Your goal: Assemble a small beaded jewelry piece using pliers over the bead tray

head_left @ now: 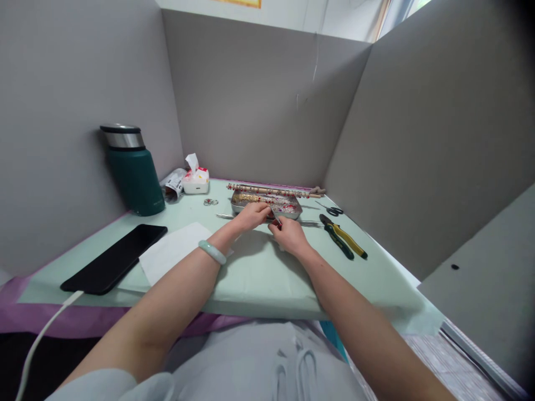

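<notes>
My left hand (253,216), with a pale green bangle (212,252) on its wrist, is closed in a pinch at the front of a shallow metal tray (296,215). What its fingertips hold is too small to make out. My right hand (290,234) is closed beside it, gripping a thin metal piece (275,216) that slants up toward the left fingertips. Gold, white and red beads (251,198) lie in the tray. Across its back edge rests a rod strung with red and pale beads (273,191). Thin metal rods (311,223) lie on the table behind my hands.
On the right are green-and-yellow pliers (343,238) and black scissors (334,211). A white sheet (173,253), a phone (115,260) with a cable, a green bottle (136,175), a tissue pack (196,179) and small rings (210,202) are at left. Grey partitions (263,106) enclose the table.
</notes>
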The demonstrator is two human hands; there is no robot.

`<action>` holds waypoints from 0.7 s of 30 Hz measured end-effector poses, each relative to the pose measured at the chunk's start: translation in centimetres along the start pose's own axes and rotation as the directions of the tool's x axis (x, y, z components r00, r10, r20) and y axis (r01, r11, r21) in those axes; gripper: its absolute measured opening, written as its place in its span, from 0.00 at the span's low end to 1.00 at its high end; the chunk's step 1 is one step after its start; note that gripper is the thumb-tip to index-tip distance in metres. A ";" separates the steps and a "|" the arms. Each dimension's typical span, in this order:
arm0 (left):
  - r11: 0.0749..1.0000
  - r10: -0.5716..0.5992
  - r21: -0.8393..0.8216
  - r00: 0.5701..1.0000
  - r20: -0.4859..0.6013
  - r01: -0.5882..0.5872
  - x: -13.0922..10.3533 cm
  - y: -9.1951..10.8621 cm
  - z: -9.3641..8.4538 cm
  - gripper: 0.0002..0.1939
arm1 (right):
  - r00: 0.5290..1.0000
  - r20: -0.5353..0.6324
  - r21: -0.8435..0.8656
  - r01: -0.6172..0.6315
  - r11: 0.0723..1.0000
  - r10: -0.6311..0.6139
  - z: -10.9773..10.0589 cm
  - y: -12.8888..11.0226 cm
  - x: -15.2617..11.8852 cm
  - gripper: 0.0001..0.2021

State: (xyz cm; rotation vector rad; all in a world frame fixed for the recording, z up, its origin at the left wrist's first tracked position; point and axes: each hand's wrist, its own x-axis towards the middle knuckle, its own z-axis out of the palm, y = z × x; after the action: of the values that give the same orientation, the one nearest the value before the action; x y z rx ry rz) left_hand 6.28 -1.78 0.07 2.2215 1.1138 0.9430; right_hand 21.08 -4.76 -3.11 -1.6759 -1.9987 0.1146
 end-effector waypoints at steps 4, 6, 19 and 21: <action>0.999 -0.019 0.036 1.000 -0.019 0.019 0.0 0.2 0.0 0.15 | 1.000 -0.009 -0.015 -0.005 1.000 0.004 0.0 0.0 0.0 0.12; 0.999 -0.020 0.050 1.000 -0.025 0.021 0.0 0.3 0.0 0.15 | 1.000 -0.017 -0.016 -0.001 1.000 0.001 -0.1 0.0 -0.1 0.12; 0.993 -0.023 0.114 0.999 -0.037 0.027 -0.2 0.7 -0.1 0.15 | 1.000 0.001 -0.047 -0.019 0.999 0.019 -0.1 -0.1 0.0 0.12; 0.994 -0.023 0.109 0.999 -0.032 0.026 -0.2 0.7 -0.1 0.15 | 1.000 0.000 -0.049 -0.018 0.999 0.018 -0.1 0.0 0.0 0.12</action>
State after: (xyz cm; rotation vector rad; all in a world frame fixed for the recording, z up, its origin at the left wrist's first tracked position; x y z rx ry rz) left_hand 6.47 -2.34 0.48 2.2812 1.2312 0.9288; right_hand 21.09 -4.81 -3.02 -1.7243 -2.0019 0.0732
